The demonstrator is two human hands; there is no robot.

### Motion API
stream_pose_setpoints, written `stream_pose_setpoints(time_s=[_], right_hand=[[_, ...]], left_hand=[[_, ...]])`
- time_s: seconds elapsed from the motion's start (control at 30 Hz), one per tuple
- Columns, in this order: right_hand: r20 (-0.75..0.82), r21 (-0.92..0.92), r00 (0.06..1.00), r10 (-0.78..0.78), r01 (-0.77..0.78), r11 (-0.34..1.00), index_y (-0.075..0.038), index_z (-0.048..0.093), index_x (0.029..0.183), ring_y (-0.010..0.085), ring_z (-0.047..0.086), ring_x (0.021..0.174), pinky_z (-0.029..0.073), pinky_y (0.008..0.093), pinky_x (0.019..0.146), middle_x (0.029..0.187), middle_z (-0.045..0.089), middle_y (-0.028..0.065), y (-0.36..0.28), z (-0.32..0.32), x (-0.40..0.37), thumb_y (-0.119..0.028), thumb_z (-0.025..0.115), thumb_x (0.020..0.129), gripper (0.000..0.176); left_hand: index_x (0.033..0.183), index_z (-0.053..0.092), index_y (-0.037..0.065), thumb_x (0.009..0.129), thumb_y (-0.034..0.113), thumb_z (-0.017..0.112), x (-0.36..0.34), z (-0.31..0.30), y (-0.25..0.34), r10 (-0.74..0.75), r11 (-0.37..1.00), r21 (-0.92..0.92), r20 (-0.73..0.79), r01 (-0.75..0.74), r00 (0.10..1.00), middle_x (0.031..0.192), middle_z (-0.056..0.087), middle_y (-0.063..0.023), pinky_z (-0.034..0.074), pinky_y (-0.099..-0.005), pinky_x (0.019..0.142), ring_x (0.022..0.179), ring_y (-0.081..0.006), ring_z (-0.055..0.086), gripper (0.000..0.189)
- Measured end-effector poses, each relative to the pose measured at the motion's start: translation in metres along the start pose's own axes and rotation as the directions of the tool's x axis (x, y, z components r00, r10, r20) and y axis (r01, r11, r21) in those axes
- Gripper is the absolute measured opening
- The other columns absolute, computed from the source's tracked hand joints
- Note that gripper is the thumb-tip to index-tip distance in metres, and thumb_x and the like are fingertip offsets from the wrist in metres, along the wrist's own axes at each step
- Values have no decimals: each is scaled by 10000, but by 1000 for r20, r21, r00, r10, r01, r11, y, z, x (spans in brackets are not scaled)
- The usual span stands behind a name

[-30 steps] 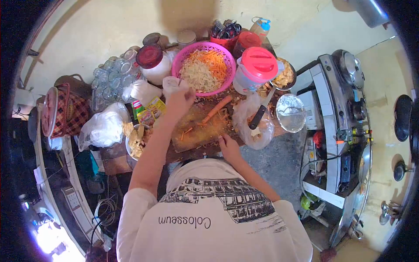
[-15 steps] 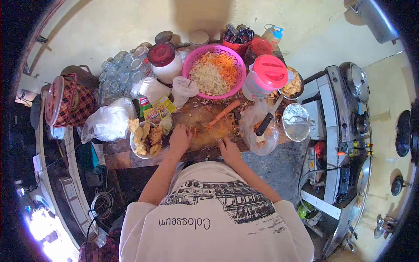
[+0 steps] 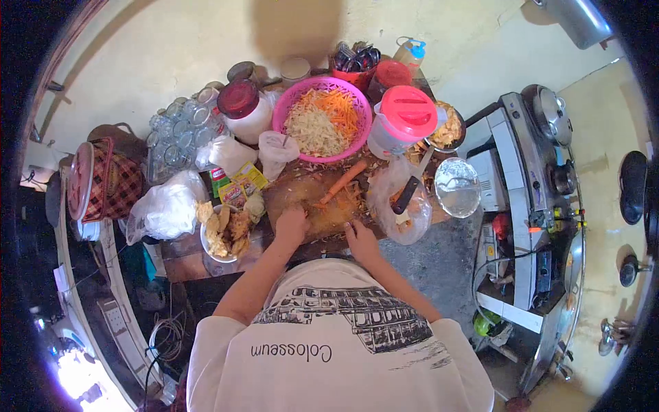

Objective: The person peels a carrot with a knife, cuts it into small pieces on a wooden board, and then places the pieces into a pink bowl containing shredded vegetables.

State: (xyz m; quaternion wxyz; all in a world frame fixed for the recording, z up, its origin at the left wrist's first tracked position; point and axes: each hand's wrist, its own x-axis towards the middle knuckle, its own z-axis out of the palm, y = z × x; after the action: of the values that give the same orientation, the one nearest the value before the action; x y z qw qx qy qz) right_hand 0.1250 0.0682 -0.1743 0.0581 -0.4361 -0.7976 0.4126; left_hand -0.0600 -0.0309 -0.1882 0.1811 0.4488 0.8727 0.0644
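My left hand (image 3: 292,225) rests at the near left of a worn wooden cutting board (image 3: 292,191). Its fingers are curled, and whatever they hold, if anything, is hidden. At the board's near right edge lies my right hand (image 3: 361,240), fingers stretched forward and nothing visible in them. Between and beyond the hands a peeled carrot (image 3: 343,182) lies slantwise among orange shreds. Right of the board, a black-handled knife (image 3: 406,195) lies across a clear plastic bag (image 3: 412,226). A pink colander (image 3: 277,120) beyond the board holds shredded carrot (image 3: 338,110) and pale shreds (image 3: 312,130).
A bowl of fried pieces (image 3: 223,233), seasoning packets (image 3: 244,182) and a white plastic bag (image 3: 168,204) stand on the left. Behind are glasses (image 3: 182,134) and a red-lidded jar (image 3: 247,113). A pink-lidded pitcher (image 3: 405,120) and a foil-like round dish (image 3: 458,187) stand on the right.
The view has shifted slightly, so the table's things appear a little further left. My left hand has curled more at the board's near left; my right hand stays near the right edge.
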Motion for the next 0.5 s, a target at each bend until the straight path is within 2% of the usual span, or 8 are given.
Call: stream_pose_setpoints(time_s=[0.13, 0.17, 0.23, 0.27, 0.33, 0.4, 0.47, 0.5], right_hand=[[-61, 26, 998, 13, -12, 1000, 1, 530, 916, 461, 563, 754, 416, 513, 649, 750, 585, 265, 8, 0, -1, -360, 433, 915, 374], [-30, 22, 998, 47, -47, 999, -5, 536, 959, 452, 568, 790, 424, 513, 686, 801, 593, 266, 9, -3, -2, -363, 430, 914, 376], [34, 12, 992, 118, -118, 993, -18, 549, 1044, 436, 579, 860, 441, 514, 760, 903, 611, 269, 3, -13, -5, -368, 423, 914, 395], [-11, 38, 996, 89, -89, 995, -9, 544, 1009, 444, 574, 836, 436, 509, 728, 863, 604, 270, 7, -12, -6, -358, 430, 914, 379], [-95, 83, 995, 30, -22, 996, 7, 534, 939, 461, 564, 789, 427, 498, 665, 782, 591, 272, 16, -5, -7, -336, 443, 916, 356], [-79, 77, 995, 68, -62, 995, 12, 536, 938, 462, 564, 794, 429, 496, 674, 784, 590, 275, 11, -10, -10, -330, 446, 915, 355], [-97, 77, 992, 78, -71, 995, 16, 538, 936, 462, 564, 794, 430, 495, 678, 786, 589, 278, 13, -8, -12, -327, 448, 915, 355], [-122, 80, 990, 68, -59, 995, 17, 538, 935, 461, 565, 791, 430, 496, 679, 787, 588, 280, 20, -3, -10, -326, 447, 916, 356]], left_hand=[[848, 581, -1, 717, 238, 649, 5, -12, -6, 66, 997, -37, 69, -63, 995, 797, 595, -187, 503, -432, 682, 813, -330, 602, 281], [840, 583, 4, 713, 248, 656, 10, -12, -7, 86, 995, -47, 77, -83, 993, 788, 593, -188, 498, -439, 685, 810, -334, 600, 284], [840, 580, 19, 721, 263, 657, 14, -45, 5, 80, 991, -108, 24, -77, 997, 794, 590, -187, 482, -447, 687, 801, -339, 594, 282], [841, 579, 27, 725, 270, 658, 19, -62, 11, 73, 988, -138, 0, -72, 997, 796, 589, -186, 474, -451, 688, 797, -341, 591, 281], [835, 574, 44, 744, 272, 655, 48, -79, 19, 79, 965, -225, -240, -135, 967, 814, 595, -164, 461, -442, 690, 784, -346, 584, 259], [840, 573, 35, 758, 245, 643, 86, -108, 28, 57, 900, -385, -359, -204, 931, 831, 596, -161, 457, -433, 690, 777, -355, 578, 236], [849, 578, 38, 773, 226, 618, 118, -140, 42, 131, 909, -250, -586, -333, 799, 847, 598, -155, 457, -432, 705, 792, -352, 576, 207], [858, 581, 42, 777, 224, 610, 131, -145, 46, 138, 898, -238, -647, -371, 750, 853, 600, -153, 457, -430, 713, 803, -348, 576, 202]])
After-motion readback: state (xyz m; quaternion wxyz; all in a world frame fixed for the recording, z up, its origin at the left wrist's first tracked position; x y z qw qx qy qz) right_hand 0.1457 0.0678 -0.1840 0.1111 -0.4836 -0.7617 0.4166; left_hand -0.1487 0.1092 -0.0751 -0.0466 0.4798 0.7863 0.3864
